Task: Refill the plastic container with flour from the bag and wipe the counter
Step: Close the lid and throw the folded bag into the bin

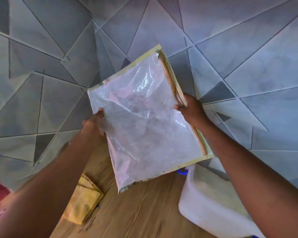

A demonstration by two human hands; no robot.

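Grey wall (248, 48) with a triangle-line pattern fills the upper view. Below it, a wood-grain counter (141, 212). Clear plastic zip bag (144, 121) with pale trim, held up off the counter in front of the wall, tilted, zipper edge along its right side; a whitish, floury film shows inside. Translucent plastic container (205, 203) sits on the counter at lower right, partly under the right forearm, just below the bag's lower right corner; a small blue part shows at its rim. Folded yellow cloth (84, 203) lies on the counter at lower left, apart from the container. Left hand (95, 124) grips the bag's left edge, fingers curled around it. Right hand (191, 109) pinches the zipper edge, fingers closed on it. Zipper pull (157, 54) sits at the bag's top corner.
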